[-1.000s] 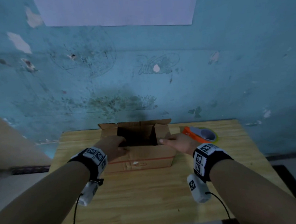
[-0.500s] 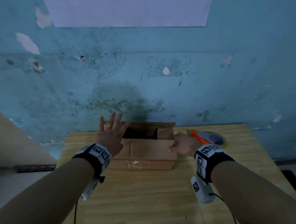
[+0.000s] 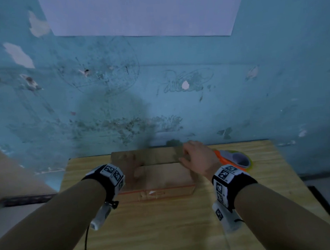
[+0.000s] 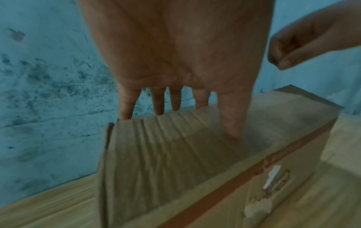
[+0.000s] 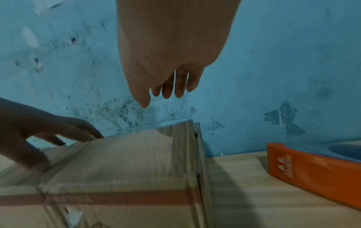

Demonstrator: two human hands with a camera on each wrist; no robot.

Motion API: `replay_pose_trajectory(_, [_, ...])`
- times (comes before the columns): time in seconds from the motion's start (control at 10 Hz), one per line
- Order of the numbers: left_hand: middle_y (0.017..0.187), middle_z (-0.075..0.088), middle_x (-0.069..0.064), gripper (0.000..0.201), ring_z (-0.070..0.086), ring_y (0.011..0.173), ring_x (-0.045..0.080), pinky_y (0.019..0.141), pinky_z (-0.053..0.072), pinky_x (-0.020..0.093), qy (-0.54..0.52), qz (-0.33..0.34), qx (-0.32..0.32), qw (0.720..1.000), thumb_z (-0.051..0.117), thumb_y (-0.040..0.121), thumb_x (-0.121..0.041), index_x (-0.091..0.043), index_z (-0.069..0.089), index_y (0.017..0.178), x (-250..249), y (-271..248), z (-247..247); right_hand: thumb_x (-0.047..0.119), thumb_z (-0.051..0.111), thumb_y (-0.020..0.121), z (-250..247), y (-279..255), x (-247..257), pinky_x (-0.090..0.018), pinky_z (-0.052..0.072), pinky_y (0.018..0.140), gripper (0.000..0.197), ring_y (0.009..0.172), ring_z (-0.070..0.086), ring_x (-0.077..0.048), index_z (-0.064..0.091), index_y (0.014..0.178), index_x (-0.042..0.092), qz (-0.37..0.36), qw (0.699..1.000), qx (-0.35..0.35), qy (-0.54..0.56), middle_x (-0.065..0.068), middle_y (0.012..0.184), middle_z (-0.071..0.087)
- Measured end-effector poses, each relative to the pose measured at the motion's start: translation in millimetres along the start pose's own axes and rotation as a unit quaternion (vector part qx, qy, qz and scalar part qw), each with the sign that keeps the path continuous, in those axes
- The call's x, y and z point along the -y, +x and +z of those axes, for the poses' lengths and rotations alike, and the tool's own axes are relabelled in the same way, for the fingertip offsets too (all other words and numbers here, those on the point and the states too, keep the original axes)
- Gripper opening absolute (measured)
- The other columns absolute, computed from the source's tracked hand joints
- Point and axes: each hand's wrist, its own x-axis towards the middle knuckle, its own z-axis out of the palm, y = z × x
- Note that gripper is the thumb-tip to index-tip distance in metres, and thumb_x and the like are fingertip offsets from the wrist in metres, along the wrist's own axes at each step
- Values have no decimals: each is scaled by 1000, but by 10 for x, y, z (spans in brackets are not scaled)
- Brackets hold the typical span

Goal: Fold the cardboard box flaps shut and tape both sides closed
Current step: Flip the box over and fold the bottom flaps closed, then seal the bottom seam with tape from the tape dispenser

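Note:
The brown cardboard box (image 3: 163,175) with a red stripe sits at the back of the wooden table (image 3: 166,230), its top flaps folded down. My left hand (image 3: 131,165) lies flat on the left part of the top; in the left wrist view its fingers (image 4: 158,106) are straight and spread, and the thumb touches the flap (image 4: 195,154). My right hand (image 3: 197,156) hovers over the box's right end. The right wrist view shows its fingers (image 5: 168,91) relaxed above the box (image 5: 126,162), holding nothing. The motion blurs the flap seam.
An orange tape dispenser (image 3: 233,158) with a tape roll lies on the table right of the box, close to my right wrist (image 5: 312,169). A blue wall (image 3: 159,106) rises directly behind the table. Bare wood lies in front of the box.
My left hand dropped from a raised, spread pose onto the box top. The right hand lifted from the box's right side to above it. The dark opening is now covered by flaps.

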Motion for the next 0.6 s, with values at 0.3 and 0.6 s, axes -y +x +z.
replay_pose_trajectory(0.3, [161,3,13,83,6,149,34,121,12,47,-64,-9,25,998,57,88,-47,-20,12,153,-19,63,143,56,66,75,212,66,131,-46,23,116,94,148,9,-26,14,150,35,-23,962,273,5,-1,162,3])
replay_pose_trajectory(0.6, [161,-6,10,100,5,149,34,116,17,60,4,58,23,998,61,80,-61,-28,2,153,-416,308,171,57,58,83,332,-8,-88,-51,10,118,93,149,-2,-23,5,153,27,-10,961,274,-24,0,162,-4])
